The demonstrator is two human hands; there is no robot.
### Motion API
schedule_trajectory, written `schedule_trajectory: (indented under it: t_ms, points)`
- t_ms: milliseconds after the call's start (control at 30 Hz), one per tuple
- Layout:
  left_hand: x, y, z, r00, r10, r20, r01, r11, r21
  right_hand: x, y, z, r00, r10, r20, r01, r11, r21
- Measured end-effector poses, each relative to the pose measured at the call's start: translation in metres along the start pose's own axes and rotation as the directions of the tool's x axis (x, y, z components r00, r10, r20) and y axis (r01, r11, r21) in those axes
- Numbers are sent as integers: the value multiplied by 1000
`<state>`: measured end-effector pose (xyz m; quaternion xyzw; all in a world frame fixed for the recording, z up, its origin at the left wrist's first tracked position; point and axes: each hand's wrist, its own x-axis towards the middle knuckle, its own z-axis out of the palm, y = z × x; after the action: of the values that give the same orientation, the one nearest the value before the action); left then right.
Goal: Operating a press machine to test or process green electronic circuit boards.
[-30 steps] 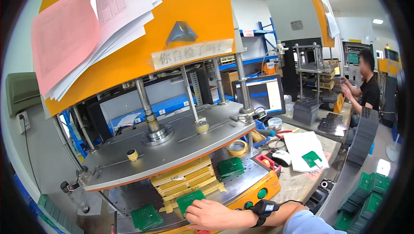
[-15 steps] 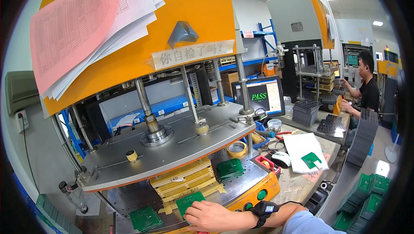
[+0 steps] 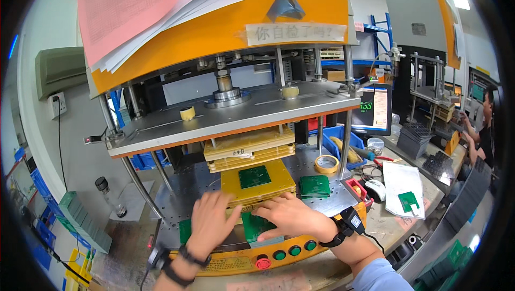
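On the lower yellow fixture plate (image 3: pixel 281 184) lies a green circuit board (image 3: pixel 254 177), below the raised upper yellow plates (image 3: pixel 249 146) of a press. My left hand (image 3: pixel 211 220) is open, slightly blurred, fingers spread beside the fixture's left front corner. My right hand (image 3: pixel 298 217) hovers at the fixture's front edge, fingers stretched and thumb apart. Its fingers and thumb partly cover another green board (image 3: pixel 256 228) in front of the fixture; whether they touch it I cannot tell. More green board (image 3: pixel 185 231) shows left of my left hand.
A stack of green boards (image 3: pixel 315 186) and a tape roll (image 3: pixel 326 164) sit right of the fixture. A red button (image 3: pixel 263 262) and several green ones line the front panel. Further right are a mouse (image 3: pixel 375 189), a monitor (image 3: pixel 374 109) and a co-worker (image 3: pixel 487 130).
The press's upper plates have risen, uncovering the board on the lower plate. My left hand has come into view. The view has shifted, and my right hand is now at the fixture's front edge.
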<state>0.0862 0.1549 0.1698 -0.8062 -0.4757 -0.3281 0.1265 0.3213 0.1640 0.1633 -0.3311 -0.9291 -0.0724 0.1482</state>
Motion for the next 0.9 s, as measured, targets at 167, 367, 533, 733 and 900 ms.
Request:
schedule_trajectory:
  t_ms: [167,367,533,733,900]
  points:
    - [80,-25,55,975,-106,196,75,984,160,-2,-3,0,999,-16,-30,15,1000,-5]
    - [89,-49,51,964,100,245,-53,980,-193,-12,-7,-7,978,-100,-181,110,993,46]
    - [16,-67,-13,993,-30,114,38,997,-71,-16,21,-16,965,-50,-257,74,994,84]
    - [-96,-89,-39,960,-26,279,-17,989,148,16,56,-16,957,29,-289,6,993,119]
    - [-154,-52,-36,992,-114,47,118,989,-93,63,95,22,955,38,-294,5,990,143]
